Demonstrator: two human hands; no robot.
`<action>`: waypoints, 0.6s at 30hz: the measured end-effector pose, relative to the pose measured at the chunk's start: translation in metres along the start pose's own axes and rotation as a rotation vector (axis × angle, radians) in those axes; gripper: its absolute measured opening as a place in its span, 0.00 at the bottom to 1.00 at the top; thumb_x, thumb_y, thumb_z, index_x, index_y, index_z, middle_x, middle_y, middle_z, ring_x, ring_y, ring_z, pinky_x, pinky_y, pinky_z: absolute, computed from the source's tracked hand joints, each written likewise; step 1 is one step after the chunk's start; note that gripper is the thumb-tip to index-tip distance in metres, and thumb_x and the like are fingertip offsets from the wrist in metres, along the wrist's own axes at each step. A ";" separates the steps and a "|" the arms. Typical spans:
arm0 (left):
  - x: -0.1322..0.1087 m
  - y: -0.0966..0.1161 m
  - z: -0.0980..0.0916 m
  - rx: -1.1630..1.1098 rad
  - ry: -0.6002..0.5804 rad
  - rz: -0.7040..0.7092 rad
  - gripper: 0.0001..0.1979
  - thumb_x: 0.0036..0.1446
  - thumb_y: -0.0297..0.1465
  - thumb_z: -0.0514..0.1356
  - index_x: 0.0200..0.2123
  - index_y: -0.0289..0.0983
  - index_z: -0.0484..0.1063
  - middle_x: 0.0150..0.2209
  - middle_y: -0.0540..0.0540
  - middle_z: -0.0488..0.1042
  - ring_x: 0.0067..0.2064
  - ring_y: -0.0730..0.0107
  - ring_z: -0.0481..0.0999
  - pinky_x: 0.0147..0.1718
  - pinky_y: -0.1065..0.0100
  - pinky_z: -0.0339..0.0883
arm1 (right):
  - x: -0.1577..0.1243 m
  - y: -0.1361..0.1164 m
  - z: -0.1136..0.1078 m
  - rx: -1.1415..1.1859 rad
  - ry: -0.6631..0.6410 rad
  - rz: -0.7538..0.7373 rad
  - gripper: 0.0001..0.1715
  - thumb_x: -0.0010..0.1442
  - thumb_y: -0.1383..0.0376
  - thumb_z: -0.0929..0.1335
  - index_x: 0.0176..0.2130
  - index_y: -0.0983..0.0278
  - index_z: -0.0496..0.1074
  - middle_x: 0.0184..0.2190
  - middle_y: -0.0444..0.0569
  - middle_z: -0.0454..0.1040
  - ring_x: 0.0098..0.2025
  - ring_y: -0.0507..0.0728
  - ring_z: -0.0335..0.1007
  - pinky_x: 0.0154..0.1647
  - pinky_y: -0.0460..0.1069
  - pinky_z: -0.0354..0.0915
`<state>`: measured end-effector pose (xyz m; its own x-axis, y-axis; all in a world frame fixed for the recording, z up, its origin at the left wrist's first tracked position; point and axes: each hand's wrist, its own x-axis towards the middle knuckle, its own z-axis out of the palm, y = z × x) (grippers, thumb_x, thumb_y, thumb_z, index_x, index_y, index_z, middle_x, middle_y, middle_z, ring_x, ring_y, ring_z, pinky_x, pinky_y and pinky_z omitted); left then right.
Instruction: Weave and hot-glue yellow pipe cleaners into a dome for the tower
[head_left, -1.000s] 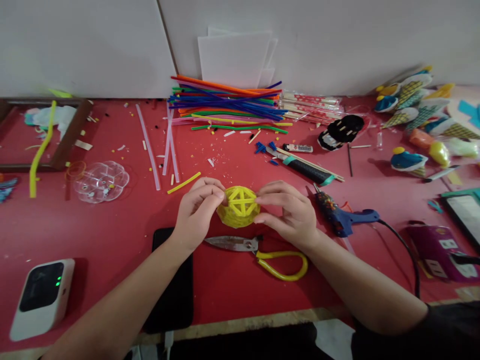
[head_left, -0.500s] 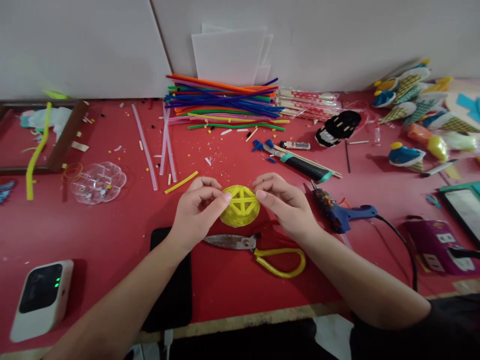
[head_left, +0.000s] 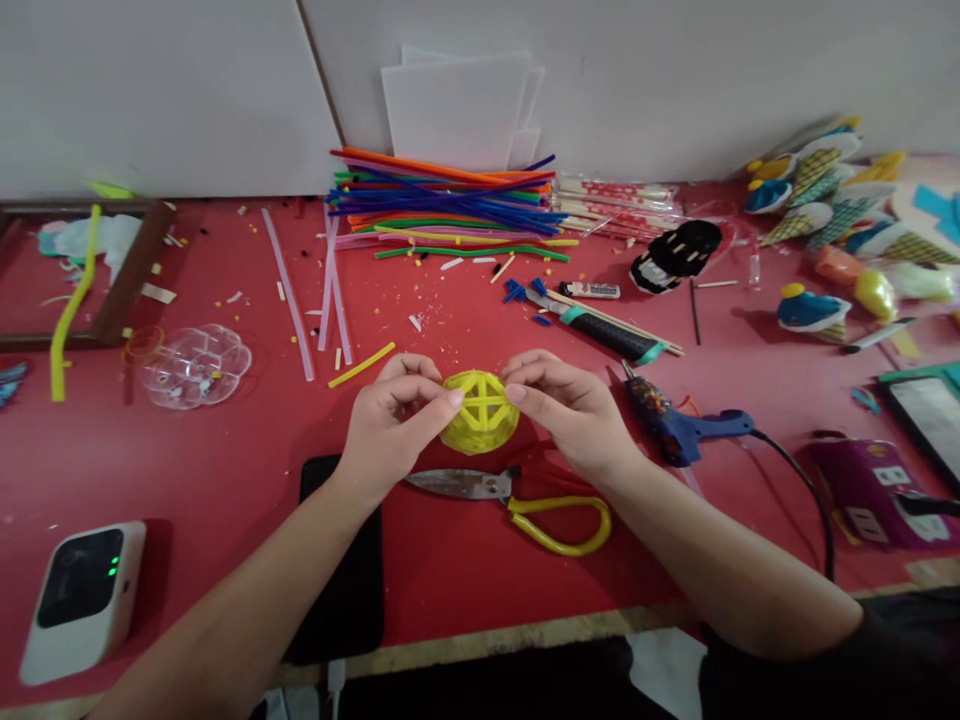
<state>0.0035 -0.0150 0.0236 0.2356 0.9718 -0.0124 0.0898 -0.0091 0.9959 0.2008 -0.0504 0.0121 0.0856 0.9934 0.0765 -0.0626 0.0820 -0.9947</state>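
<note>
A small yellow dome woven from straw pieces (head_left: 478,415) is held between both my hands just above the red table (head_left: 225,450). My left hand (head_left: 390,425) pinches its left rim with curled fingers. My right hand (head_left: 574,408) pinches the right rim, fingertips pressed on the top spokes. Directly below the dome lie scissors with a yellow loop handle (head_left: 517,500). A short yellow straw piece (head_left: 365,365) lies just left of my left hand.
A pile of coloured straws (head_left: 450,205) lies at the back. A blue glue gun (head_left: 679,425) with its cord sits right of my hands. A black phone (head_left: 341,560), a white device (head_left: 82,595), a clear plastic tray (head_left: 196,365) and finished straw figures (head_left: 832,215) surround the workspace.
My right fingers have shifted slightly inward over the dome's top, and the dome has turned a little between my hands. The view itself has barely moved.
</note>
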 end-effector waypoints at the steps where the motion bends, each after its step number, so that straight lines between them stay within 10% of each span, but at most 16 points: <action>1: 0.000 0.000 0.000 0.005 0.001 0.009 0.09 0.50 0.33 0.68 0.20 0.40 0.77 0.37 0.48 0.69 0.31 0.75 0.65 0.28 0.70 0.59 | 0.000 0.000 0.000 0.001 0.000 -0.005 0.11 0.55 0.54 0.78 0.30 0.56 0.80 0.35 0.46 0.77 0.41 0.55 0.74 0.46 0.53 0.71; 18: 0.000 -0.005 0.000 -0.033 -0.024 0.085 0.10 0.61 0.35 0.60 0.27 0.40 0.69 0.28 0.51 0.66 0.31 0.70 0.66 0.31 0.66 0.63 | 0.000 -0.001 0.003 0.032 0.059 0.020 0.15 0.50 0.50 0.80 0.28 0.56 0.80 0.32 0.45 0.76 0.38 0.54 0.74 0.42 0.51 0.71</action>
<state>0.0035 -0.0146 0.0183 0.2643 0.9619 0.0701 0.0370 -0.0827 0.9959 0.1978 -0.0500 0.0134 0.1422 0.9885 0.0517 -0.0967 0.0658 -0.9931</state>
